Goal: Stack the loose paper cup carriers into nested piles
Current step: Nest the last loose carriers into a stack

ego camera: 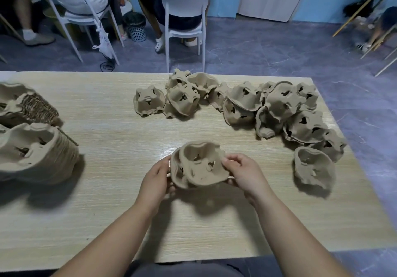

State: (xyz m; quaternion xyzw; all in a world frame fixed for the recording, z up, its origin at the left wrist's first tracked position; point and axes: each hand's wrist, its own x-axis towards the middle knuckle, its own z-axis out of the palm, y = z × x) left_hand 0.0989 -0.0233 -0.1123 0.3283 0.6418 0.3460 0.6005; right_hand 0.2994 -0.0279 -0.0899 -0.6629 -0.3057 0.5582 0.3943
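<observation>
Above the middle of the wooden table (107, 212) I hold two brown pulp cup carriers (199, 165), one partly slid into the other and tilted toward me. My left hand (156, 177) grips their left rim and my right hand (245, 171) pinches the right rim. A heap of several loose carriers (279, 109) lies at the table's far right, and a smaller cluster (178, 96) sits at the far middle. One carrier (313, 169) lies alone, to the right of my right hand. Two tall nested piles (40, 149) lie on their sides at the left edge.
Beyond the table's far edge stand white chairs (184, 18) with seated people, and a mesh waste bin (135, 26) is on the grey floor. The table's right edge runs close to the loose heap. Bare tabletop lies between the piles and my hands.
</observation>
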